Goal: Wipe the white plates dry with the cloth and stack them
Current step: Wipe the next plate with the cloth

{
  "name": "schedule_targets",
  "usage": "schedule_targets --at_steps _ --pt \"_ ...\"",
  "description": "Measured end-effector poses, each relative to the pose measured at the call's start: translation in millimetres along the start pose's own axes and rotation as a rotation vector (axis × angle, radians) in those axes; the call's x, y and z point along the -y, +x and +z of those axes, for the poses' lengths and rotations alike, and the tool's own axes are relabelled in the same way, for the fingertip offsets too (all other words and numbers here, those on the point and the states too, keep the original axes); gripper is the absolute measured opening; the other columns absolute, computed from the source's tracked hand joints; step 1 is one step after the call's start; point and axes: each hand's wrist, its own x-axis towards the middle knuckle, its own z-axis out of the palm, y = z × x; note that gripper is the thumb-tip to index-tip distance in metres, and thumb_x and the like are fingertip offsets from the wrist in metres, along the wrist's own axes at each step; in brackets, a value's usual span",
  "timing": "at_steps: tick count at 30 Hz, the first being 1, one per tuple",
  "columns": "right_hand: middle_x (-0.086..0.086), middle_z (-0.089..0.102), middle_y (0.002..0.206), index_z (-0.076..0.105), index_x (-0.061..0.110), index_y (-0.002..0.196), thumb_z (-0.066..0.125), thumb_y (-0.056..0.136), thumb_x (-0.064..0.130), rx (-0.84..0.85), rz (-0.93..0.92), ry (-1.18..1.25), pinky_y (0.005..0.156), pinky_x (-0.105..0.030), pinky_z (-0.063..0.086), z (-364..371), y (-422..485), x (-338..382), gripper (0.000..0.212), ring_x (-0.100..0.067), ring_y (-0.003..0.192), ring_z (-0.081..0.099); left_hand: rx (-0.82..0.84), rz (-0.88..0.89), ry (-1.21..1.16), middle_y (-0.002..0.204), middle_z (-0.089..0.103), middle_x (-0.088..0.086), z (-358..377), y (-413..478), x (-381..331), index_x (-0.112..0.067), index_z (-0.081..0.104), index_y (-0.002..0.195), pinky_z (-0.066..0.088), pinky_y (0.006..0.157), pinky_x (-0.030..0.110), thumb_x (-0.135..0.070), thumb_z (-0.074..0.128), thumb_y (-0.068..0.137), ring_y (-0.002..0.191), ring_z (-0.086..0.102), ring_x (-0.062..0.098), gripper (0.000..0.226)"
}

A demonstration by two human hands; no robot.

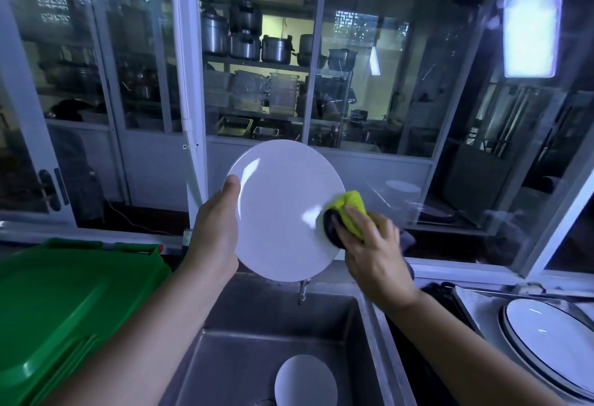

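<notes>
Yellow cloth (pixel 353 207) presses white plate (pixel 279 213) above sink (pixel 257 312).

sink (pixel 257 309): one white plate (pixel 305 380) inside | right tray (pixel 475 306): stacked dark-rimmed plates (pixel 553 338) | left: green lid (pixel 64 303)

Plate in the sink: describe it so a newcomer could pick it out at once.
Start at the steel sink at bottom centre. The plate sits in its basin at the lower edge of view. Unlike the held plate above, no hand touches it, and it lacks the dark rim of the stack at right.
</notes>
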Motion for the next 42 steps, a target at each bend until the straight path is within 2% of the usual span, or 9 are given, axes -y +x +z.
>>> schedule_targets --at_steps 3,5,7,12,20,24,27,31,42 --pt "-0.013 0.05 0.128 0.061 0.008 0.127 0.061 0.079 -0.003 -0.006 0.318 0.255 0.09 -0.032 0.038 -9 19 -13 0.049 -0.03 0.103 0.045 0.007 0.042 0.006 0.066 0.071 -0.012 -1 1 4 -0.037 0.072 0.072 0.043 0.038 0.019 -0.061 0.048 0.09 0.045 0.061 0.01 0.039" --pt "-0.004 0.052 0.118 0.063 0.012 0.124 0.061 0.088 0.005 -0.05 0.72 0.667 0.089 -0.013 0.038 -16 31 -14 0.036 -0.01 0.101 0.051 0.016 0.082 -0.007 0.077 0.075 -0.01 -2 1 7 -0.037 0.073 0.074 0.048 0.041 0.02 -0.058 0.049 0.091 0.059 0.069 0.014 0.036" --pt "0.001 0.062 0.105 0.07 0.019 0.107 0.062 0.092 0.02 0.0 0.99 1.131 0.08 -0.019 0.048 -25 41 -9 0.017 -0.008 0.087 0.06 0.055 0.118 -0.018 0.083 0.076 -0.009 -1 2 10 -0.037 0.075 0.075 0.052 0.046 0.023 -0.053 0.05 0.093 0.07 0.072 0.012 0.035" --pt "-0.012 0.073 0.092 0.076 0.018 0.087 0.064 0.087 0.007 0.087 1.06 1.591 0.07 -0.038 0.059 -39 49 12 0.016 -0.027 0.077 0.069 0.094 0.166 0.117 0.074 0.073 -0.019 1 4 14 -0.047 0.072 0.069 0.05 0.047 0.018 -0.052 0.047 0.095 0.064 0.069 0.0 0.037" --pt "0.005 0.071 0.079 0.076 0.022 0.081 0.065 0.084 0.004 -0.185 0.916 1.179 0.07 -0.025 0.05 -34 54 31 0.021 -0.008 0.071 0.062 -0.001 0.245 0.407 0.119 0.061 0.004 3 17 22 -0.013 0.052 0.123 0.052 0.075 0.031 -0.03 0.063 0.09 0.098 0.061 0.015 0.038" --pt "0.003 0.067 0.106 0.074 0.013 0.102 0.066 0.08 0.01 -0.341 0.481 0.574 0.082 -0.005 0.039 -21 48 52 0.024 0.003 0.09 0.058 0.194 0.052 0.026 0.09 0.073 -0.003 23 -8 20 -0.017 0.064 0.097 0.056 0.058 0.024 -0.043 0.055 0.093 0.077 0.07 0.004 0.028" --pt "-0.011 0.066 0.116 0.072 0.007 0.108 0.069 0.08 -0.002 -0.346 0.169 0.385 0.086 -0.025 0.05 -11 37 66 0.03 -0.023 0.096 0.064 0.183 -0.113 -0.223 0.071 0.072 0.009 32 -13 6 -0.009 0.062 0.092 0.056 0.049 0.03 -0.054 0.053 0.091 0.062 0.071 0.019 0.046" --pt "-0.014 0.062 0.123 0.073 0.002 0.103 0.068 0.071 -0.012 -0.333 -0.075 0.318 0.074 -0.039 0.052 -6 27 74 0.036 -0.033 0.088 0.062 0.067 -0.063 -0.199 0.064 0.071 -0.001 31 -16 8 -0.012 0.067 0.091 0.051 0.048 0.022 -0.038 0.061 0.092 0.055 0.068 0.012 0.027" --pt "-0.004 0.043 0.138 0.062 0.018 0.122 0.058 0.091 0.042 -0.233 -0.01 0.367 0.096 -0.041 0.039 6 -1 64 0.039 -0.027 0.111 0.044 0.027 0.137 -0.165 0.084 0.076 -0.007 15 -19 12 -0.028 0.075 0.08 0.056 0.06 0.026 -0.038 0.064 0.087 0.078 0.072 0.011 0.017"
